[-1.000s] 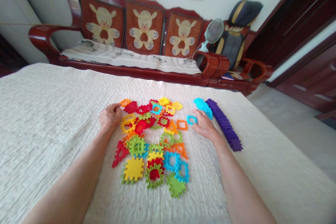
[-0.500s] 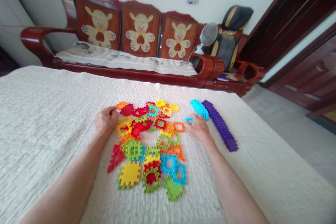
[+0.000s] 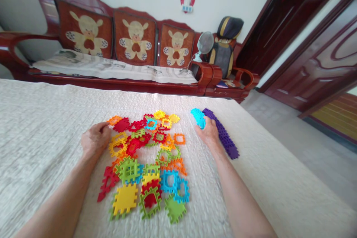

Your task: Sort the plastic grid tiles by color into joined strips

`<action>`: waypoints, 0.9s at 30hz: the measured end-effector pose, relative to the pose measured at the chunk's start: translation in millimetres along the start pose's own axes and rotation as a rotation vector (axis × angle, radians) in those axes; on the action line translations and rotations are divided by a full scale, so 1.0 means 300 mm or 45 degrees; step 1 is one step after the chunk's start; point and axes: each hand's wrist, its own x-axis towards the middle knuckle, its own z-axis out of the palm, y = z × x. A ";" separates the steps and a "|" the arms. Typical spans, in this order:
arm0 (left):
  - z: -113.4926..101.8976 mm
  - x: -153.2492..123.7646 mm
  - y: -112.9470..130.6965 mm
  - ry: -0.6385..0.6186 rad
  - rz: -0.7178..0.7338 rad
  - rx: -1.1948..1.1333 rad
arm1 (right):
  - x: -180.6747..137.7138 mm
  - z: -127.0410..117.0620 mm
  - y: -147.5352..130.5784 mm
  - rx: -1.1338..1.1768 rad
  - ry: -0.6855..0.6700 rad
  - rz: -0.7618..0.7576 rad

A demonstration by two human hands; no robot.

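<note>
Past plastic tiles [image 3: 125, 198] on white cloth [image 3: 50, 126] stands a wooden sofa [image 3: 117, 84]

Right hand [image 3: 208, 132]: there it is, masking part of the light-blue row [image 3: 198, 116] and the purple row [image 3: 223, 134]; a piece between those fingers? Impossible to tell!
Left hand [image 3: 96, 139]: fingertips bunched, contact with the orange piece [image 3: 114, 120] unclear.
Pile [image 3: 133, 145]: lower pieces half buried.
Forearms [image 3: 68, 187]: chopped by the near edge.
Sofa [image 3: 125, 85]: left arm clipped at left.
Heart-shaped wall piece [image 3: 187, 1]: details too tiny.
</note>
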 end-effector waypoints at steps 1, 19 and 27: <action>0.002 0.001 -0.003 0.002 0.001 -0.002 | 0.008 -0.001 0.020 -0.025 0.042 0.012; 0.001 -0.004 0.010 -0.004 -0.014 0.004 | 0.002 0.029 0.073 -0.195 0.179 0.019; 0.006 -0.007 0.012 0.046 0.027 0.013 | -0.002 0.062 0.032 0.102 0.159 -0.315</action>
